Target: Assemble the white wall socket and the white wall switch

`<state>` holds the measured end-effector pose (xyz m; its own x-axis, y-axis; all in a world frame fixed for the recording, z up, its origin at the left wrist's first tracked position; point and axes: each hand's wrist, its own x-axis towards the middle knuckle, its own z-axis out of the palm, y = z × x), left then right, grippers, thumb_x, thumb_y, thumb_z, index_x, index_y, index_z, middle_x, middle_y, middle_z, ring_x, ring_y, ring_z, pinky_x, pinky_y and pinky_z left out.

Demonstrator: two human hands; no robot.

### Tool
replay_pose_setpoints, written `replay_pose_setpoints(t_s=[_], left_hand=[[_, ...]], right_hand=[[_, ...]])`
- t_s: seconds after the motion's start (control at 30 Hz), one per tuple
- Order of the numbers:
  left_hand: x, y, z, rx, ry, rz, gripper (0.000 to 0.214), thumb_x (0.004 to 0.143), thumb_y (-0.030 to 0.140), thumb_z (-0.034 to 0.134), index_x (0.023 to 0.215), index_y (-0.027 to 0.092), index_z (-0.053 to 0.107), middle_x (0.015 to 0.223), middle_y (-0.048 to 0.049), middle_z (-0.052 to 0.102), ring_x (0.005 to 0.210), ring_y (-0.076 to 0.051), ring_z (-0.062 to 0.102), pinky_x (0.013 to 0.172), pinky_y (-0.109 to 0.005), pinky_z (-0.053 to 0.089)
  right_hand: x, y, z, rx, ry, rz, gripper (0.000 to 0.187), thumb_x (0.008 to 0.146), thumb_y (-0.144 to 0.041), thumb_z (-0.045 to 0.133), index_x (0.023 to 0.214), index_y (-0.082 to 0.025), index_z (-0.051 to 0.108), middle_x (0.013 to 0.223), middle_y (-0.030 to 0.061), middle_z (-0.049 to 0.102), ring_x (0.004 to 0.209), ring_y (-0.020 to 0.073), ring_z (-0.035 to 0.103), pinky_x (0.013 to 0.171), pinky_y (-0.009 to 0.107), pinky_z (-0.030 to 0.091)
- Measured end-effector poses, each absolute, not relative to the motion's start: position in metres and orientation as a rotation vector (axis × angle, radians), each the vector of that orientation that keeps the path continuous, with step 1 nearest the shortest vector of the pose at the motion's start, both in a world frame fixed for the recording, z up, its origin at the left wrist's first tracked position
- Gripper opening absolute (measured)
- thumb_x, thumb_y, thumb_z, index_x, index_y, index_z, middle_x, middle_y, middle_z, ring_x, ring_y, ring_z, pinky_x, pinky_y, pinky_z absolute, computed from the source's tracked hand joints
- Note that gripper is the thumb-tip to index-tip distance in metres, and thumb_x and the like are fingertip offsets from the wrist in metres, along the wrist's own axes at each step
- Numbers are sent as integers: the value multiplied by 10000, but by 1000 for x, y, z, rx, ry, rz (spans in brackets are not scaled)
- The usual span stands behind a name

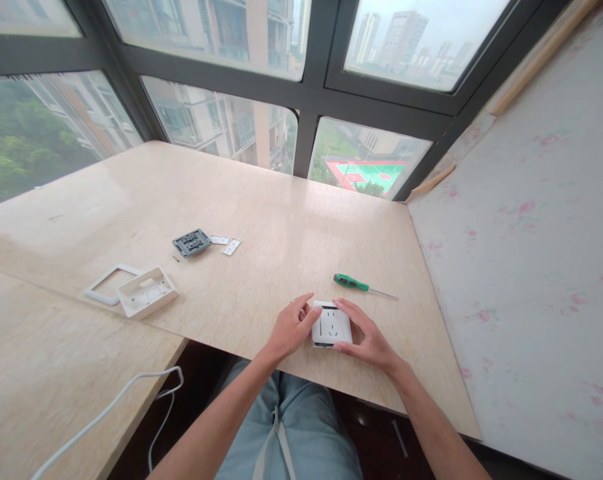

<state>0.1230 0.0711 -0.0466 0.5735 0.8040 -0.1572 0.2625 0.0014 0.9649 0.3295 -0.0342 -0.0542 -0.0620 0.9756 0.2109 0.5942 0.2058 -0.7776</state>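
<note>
A white wall socket [333,323] lies on the tabletop near its front edge, slots facing up. My left hand [292,327] is at its left side, thumb pressed on the upper left corner and the other fingers partly hidden behind the thumb. Around the right side closes my right hand [371,339], with fingers on the top corner and thumb along the lower edge. A dark gap shows along the socket's upper and lower edges. Just beyond the hands rests a green-handled screwdriver [352,282], its shaft pointing right.
To the left are a white mounting box [148,293], a white frame [105,285], a grey socket back plate [192,243], small white plates [231,247] and a screw [176,259]. A white cable [116,400] hangs over the nearer tabletop. Windows and a papered wall border the table.
</note>
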Motion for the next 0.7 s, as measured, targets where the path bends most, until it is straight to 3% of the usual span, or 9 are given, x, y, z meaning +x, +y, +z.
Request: replay_pose_setpoints(t_s=[0.1,0.2,0.3,0.47,0.7], left_hand=[[113,64,-48,1668,843,598,646,838,531,652,1380,224,480,1178,-86,583,742,-134,604,670,-285,554],[106,57,-52,1757,747,606,886,687,523,811,1423,257,397,1380,-132,474,789,-147,614,727,-339,573],[105,54,-57,1872,751,582,1020,622,536,852,1455,268,329,1354,-136,507,782,-157,606,743,-365,563],[107,55,-62,1951,757,555,1028,627,538,850,1461,265,315,1230,-93,598,758,-151,590,722,-331,541],[107,55,-63,1978,736,568,1003,635,517,852,1457,263,336,1404,-138,514,764,-149,595,728,-340,551]], right_hand=[[330,-34,-53,-1488,-1752,640,862,768,-489,784,1503,-279,386,1501,142,460,1409,339,410,1154,544,365],[332,-35,-52,-1509,-1747,640,887,752,-512,789,1505,-275,383,1501,142,460,1398,348,424,1150,547,372],[334,-37,-48,-1515,-1756,639,897,748,-520,789,1508,-280,379,1497,136,468,1394,352,430,1148,551,375],[337,-40,-41,-1519,-1806,654,905,756,-493,793,1520,-286,356,1497,132,472,1397,347,428,1149,552,376],[335,-38,-45,-1517,-1868,637,921,764,-514,779,1534,-292,325,1522,126,442,1415,344,398,1151,554,369]])
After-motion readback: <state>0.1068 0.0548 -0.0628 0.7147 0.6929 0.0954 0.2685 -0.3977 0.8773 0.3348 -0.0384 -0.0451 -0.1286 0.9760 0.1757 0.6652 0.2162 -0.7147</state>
